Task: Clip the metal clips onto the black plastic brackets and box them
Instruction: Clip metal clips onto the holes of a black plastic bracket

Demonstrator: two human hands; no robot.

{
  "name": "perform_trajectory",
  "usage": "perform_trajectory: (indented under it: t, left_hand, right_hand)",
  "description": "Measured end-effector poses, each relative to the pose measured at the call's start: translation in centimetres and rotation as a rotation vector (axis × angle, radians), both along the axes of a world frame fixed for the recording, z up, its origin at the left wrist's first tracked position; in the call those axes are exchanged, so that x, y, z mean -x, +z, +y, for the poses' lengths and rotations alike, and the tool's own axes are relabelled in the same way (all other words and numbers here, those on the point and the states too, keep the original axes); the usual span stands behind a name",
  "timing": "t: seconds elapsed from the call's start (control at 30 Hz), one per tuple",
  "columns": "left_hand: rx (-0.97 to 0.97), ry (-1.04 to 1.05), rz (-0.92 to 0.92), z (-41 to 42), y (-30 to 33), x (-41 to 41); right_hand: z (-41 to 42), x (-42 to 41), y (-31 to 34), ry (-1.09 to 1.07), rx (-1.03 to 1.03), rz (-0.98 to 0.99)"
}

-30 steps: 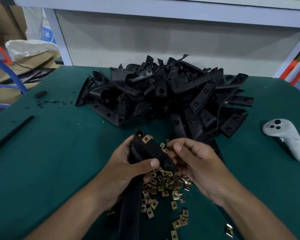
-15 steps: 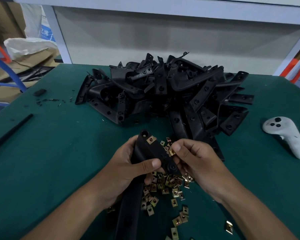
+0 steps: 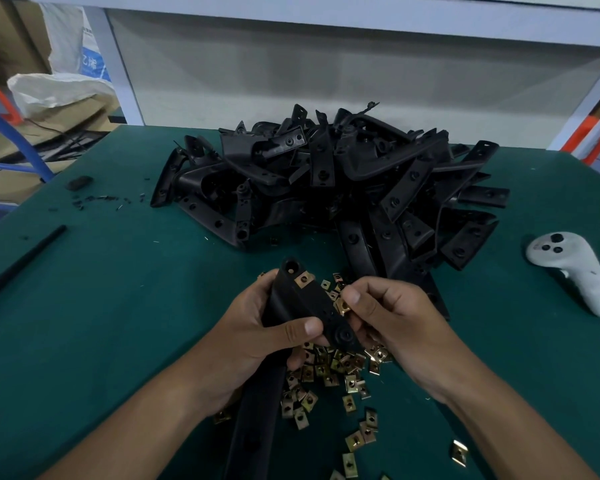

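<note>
Hands meet over our green table (image 3: 118, 306). Our left hand (image 3: 257, 337) wraps round a long black bracket (image 3: 302, 306), thumb on top, and one clip (image 3: 303, 279) already sits near its far end. Our right hand (image 3: 392, 317) pinches a small gold clip (image 3: 343, 306) between thumb and finger, right at the bracket's edge (we cannot tell if it is on). Loose clips (image 3: 329, 372) lie under our hands. A big pile of brackets (image 3: 333, 181) sits behind. A white controller (image 3: 575, 268) rests far right.

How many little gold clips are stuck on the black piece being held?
1 fitted: a clip near the top of the held bracket. The right hand pinches another clip at its edge. Others may be hidden.
</note>
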State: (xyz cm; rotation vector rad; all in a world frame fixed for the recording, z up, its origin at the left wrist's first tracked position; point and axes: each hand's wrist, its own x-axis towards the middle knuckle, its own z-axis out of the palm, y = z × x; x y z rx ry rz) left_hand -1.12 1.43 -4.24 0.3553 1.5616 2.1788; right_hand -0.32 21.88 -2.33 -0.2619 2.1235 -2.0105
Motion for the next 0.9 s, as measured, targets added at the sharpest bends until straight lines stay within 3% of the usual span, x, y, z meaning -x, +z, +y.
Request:
perform_trajectory:
  t: [0.23,0.6,0.8,0.9]
  left_hand:
    - [0.065,-0.037,0.007,-0.3,-0.6,0.2]
    - [0.037,-0.051,0.075,-0.3,-0.6,0.0]
    - [-0.009,-0.024,0.098,0.2,-0.4,-0.1]
    - [-0.02,-0.023,0.094,0.0,-0.4,-0.1]
  right_hand:
    - [0.4,0.0,0.2,0.056,-0.182,0.051]
    - [0.6,-0.1,0.3,0.102,-0.148,-0.015]
    - [0.2,0.0,-0.7,-0.13,-0.126,0.052]
    - [-0.1,0.0,-0.9,-0.119,-0.092,0.024]
